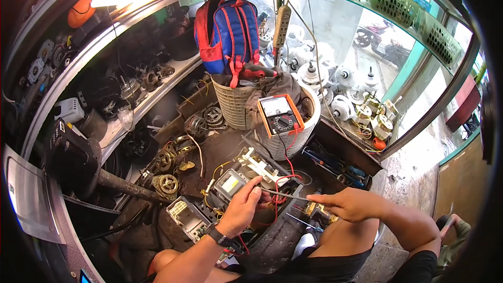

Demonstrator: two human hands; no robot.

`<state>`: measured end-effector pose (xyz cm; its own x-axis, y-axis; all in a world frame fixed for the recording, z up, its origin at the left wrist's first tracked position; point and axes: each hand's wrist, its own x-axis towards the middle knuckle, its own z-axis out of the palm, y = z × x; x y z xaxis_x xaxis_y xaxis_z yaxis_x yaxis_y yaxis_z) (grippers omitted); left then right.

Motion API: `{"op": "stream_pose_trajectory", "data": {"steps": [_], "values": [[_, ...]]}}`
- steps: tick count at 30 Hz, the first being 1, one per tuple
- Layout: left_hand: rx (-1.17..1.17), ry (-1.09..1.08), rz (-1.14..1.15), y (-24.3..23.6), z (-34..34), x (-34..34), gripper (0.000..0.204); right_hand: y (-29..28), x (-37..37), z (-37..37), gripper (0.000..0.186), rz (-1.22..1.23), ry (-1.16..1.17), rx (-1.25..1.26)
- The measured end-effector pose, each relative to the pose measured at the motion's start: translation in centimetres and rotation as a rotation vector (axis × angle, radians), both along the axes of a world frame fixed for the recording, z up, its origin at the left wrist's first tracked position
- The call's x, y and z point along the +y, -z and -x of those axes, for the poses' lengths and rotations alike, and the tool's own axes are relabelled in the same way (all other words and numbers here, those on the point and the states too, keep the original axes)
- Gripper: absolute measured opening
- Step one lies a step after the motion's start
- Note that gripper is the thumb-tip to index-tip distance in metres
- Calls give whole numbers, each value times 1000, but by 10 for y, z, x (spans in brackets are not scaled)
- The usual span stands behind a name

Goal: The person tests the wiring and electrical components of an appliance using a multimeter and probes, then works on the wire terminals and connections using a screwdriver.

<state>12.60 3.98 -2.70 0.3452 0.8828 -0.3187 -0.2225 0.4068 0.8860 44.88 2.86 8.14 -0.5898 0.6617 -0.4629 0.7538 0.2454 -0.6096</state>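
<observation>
A thin dark grey cord (287, 195) stretches between my two hands, above an opened appliance casing (293, 207). My left hand (242, 210) closes on its left end, with a dark watch on the wrist. My right hand (348, 204) pinches the other end between thumb and finger. Just beyond my left hand are a grey boxy part (229, 182) with a pale label and a white plastic frame (257, 165). A red test lead (276, 209) loops beside the left fingers. It runs up to an orange-edged multimeter (281, 115). Beside my left forearm lies a panel with wiring (183, 215).
The multimeter rests on cloth over a white basket (309, 126). Another basket (230, 102) bears a red-blue backpack (233, 36). Motor parts (166, 183) crowd the left floor. A tray of screwdrivers (340, 170) sits right, and a yellow drill (317, 212) lies near my leg.
</observation>
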Motion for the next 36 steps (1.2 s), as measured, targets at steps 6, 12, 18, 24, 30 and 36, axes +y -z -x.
{"op": "stream_pose_trajectory", "data": {"steps": [6, 12, 18, 24, 30, 36], "values": [[374, -44, -314, 10, -9, -6, 43, -12, 0, 6, 69, 54, 44, -82], [462, -86, -432, 13, -10, -5, 39, 6, 2, 0, 69, 59, 15, -52], [467, -134, -394, 10, -14, -5, 27, 10, -4, 0, 74, -436, -120, -217], [378, -198, -332, 18, -12, -4, 25, 14, -11, -2, 67, -333, -13, -76], [193, -236, -145, 5, -7, 2, 26, -1, -23, 0, 58, -179, 64, -54], [88, 24, -75, 0, 14, 10, 38, -9, -32, 2, 59, -122, 55, -94]]}}
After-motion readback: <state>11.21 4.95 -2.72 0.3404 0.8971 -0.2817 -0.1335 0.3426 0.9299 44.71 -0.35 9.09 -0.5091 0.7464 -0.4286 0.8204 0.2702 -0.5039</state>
